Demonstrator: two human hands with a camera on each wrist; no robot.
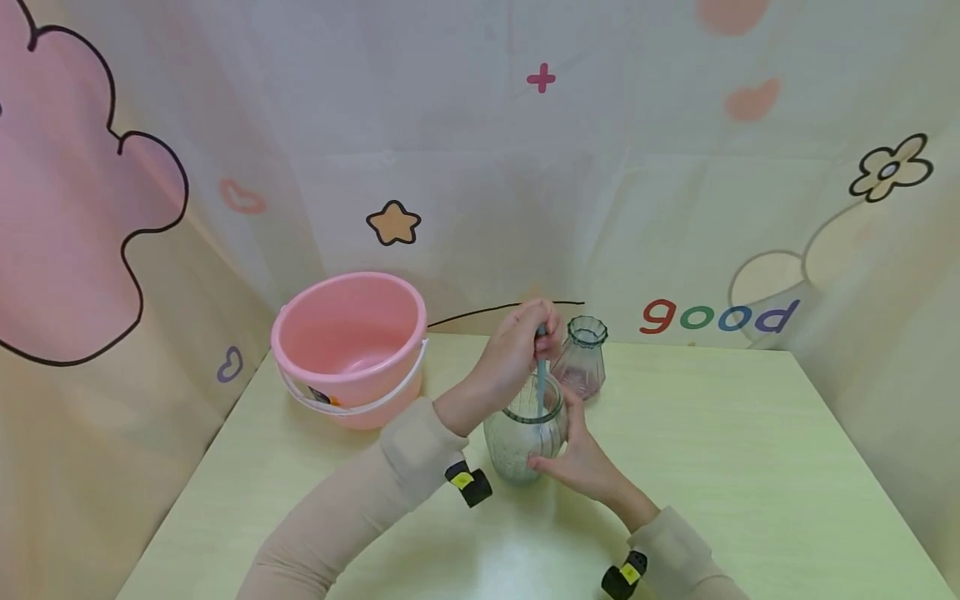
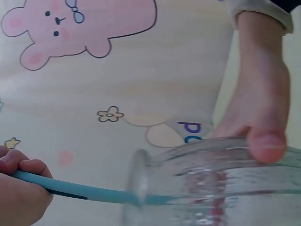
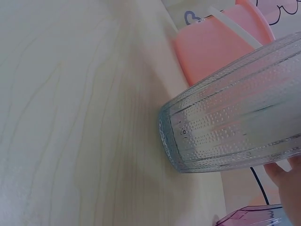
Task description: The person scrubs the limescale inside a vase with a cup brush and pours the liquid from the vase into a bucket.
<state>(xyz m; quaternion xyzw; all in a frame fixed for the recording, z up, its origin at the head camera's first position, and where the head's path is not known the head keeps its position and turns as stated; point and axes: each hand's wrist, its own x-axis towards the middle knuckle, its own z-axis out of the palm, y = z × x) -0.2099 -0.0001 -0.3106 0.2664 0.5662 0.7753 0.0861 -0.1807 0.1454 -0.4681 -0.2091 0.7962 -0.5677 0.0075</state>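
A ribbed clear glass vase (image 1: 517, 446) with a greenish rim stands in front of me, its side dotted with small bumps. My left hand (image 1: 525, 337) is above its mouth, fingers curled around a slim light-blue handle (image 2: 89, 192). That handle runs down through the opening; its lower end is blurred behind the glass. My right hand (image 1: 581, 458) grips the vase from the right, thumb on the near side. In the right wrist view, the vase's base (image 3: 171, 141) is close against the tabletop.
Behind the vase, near my left hand, stands a smaller glass vase (image 1: 588, 367) with a pink-tinted body and wavy rim. A pink bucket (image 1: 348, 371) with a white handle stands at the left. The pale wooden table (image 1: 720, 467) ends at a printed curtain (image 1: 465, 150).
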